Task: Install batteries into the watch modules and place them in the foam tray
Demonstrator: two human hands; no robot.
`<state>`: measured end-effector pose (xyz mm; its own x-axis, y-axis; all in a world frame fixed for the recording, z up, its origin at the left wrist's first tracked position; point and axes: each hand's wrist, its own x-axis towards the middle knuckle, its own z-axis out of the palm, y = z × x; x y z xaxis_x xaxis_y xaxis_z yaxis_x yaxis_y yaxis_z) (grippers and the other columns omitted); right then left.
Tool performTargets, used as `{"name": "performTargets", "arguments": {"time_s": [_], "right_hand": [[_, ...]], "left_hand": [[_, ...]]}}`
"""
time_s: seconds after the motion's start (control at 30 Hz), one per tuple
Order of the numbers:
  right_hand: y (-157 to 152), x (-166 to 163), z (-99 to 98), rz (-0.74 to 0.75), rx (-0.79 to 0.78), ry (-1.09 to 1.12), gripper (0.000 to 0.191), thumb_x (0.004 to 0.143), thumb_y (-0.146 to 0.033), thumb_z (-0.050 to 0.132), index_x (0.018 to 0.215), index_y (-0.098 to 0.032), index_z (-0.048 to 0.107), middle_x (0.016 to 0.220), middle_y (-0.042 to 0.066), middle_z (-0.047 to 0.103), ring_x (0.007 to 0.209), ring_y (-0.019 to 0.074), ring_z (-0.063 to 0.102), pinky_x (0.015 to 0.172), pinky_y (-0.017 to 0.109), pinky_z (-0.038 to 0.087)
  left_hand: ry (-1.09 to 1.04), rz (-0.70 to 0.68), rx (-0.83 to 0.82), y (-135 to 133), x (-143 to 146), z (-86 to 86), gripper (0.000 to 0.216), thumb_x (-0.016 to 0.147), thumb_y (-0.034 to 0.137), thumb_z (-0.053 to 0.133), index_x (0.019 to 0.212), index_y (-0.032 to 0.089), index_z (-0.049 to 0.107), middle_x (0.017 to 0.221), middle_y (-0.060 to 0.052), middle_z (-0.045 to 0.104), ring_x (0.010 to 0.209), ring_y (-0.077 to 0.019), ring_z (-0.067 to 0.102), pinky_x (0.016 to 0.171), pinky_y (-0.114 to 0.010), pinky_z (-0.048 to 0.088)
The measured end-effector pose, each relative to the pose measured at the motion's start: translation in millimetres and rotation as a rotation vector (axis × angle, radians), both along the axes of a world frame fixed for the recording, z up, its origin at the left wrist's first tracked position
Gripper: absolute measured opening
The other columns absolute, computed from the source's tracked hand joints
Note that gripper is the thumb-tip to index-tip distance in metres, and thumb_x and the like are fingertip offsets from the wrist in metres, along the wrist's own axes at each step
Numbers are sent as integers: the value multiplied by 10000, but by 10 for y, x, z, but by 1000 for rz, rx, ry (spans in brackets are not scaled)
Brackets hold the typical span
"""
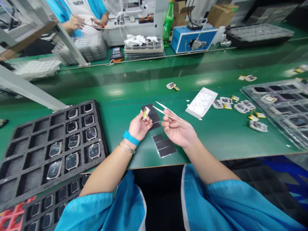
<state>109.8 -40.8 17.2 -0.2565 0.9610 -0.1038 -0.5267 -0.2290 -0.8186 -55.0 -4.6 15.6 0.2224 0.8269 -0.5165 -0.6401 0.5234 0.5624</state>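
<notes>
My left hand (140, 126) is closed around a small white part with a yellow tab (145, 113), held up above the green table (120, 128). My right hand (179, 130) pinches white tweezers (166, 111), whose tips point left toward the part and stop just short of it. Under both hands lie clear strips carrying black rectangular pads (164, 145). A black foam tray (51, 146) at the left holds several watch-like cases in its pockets.
Loose small parts with yellow tabs (240, 107) and a white sheet (201, 102) lie to the right, beside a clear plastic tray (281, 107). A second foam tray (48, 205) sits at lower left. Across the conveyor another person's hands (83, 22) work near a blue box (192, 38) and green bottle (168, 21).
</notes>
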Motion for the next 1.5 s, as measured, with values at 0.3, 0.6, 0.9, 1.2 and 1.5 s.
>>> {"name": "performTargets", "arguments": {"time_s": [0.3, 0.6, 0.9, 1.2, 1.5], "right_hand": [[-46, -111, -287, -549, 519, -454, 110, 797, -331, 775, 897, -290, 789, 987, 12, 715, 886, 149, 694, 785, 304, 600], [-153, -177, -257, -615, 959, -830, 125, 883, -229, 682, 934, -281, 784, 939, 8, 790, 869, 182, 752, 823, 328, 621], [-155, -176, -286, -614, 1038, -828, 184, 863, -152, 695, 992, -260, 769, 986, 30, 786, 905, 175, 749, 836, 313, 616], [-170, -175, -272, -598, 985, -836, 140, 871, -201, 686, 946, -281, 774, 954, 18, 787, 891, 189, 747, 831, 346, 615], [-163, -176, -273, -521, 972, -975, 132, 902, -278, 639, 902, -272, 770, 942, 28, 785, 859, 196, 745, 822, 365, 617]], "left_hand": [[-21, -98, -57, -92, 81, -45, 388, 1036, 323, 341, 838, 135, 616, 492, 36, 420, 448, -105, 503, 475, -191, 444], [11, -166, -67, -123, 107, -51, 431, 1044, 317, 325, 718, 135, 540, 485, 37, 432, 410, -74, 486, 475, -172, 447], [5, -171, -41, -127, 104, -59, 403, 1043, 305, 340, 741, 134, 545, 470, 43, 433, 402, -70, 473, 468, -161, 439], [22, -164, -41, -136, 112, -59, 393, 1038, 306, 358, 740, 136, 550, 461, 44, 425, 396, -73, 468, 456, -162, 439], [60, -137, -32, -117, 108, -148, 343, 1014, 302, 433, 744, 136, 565, 516, 31, 471, 404, -68, 469, 453, -158, 435]]}}
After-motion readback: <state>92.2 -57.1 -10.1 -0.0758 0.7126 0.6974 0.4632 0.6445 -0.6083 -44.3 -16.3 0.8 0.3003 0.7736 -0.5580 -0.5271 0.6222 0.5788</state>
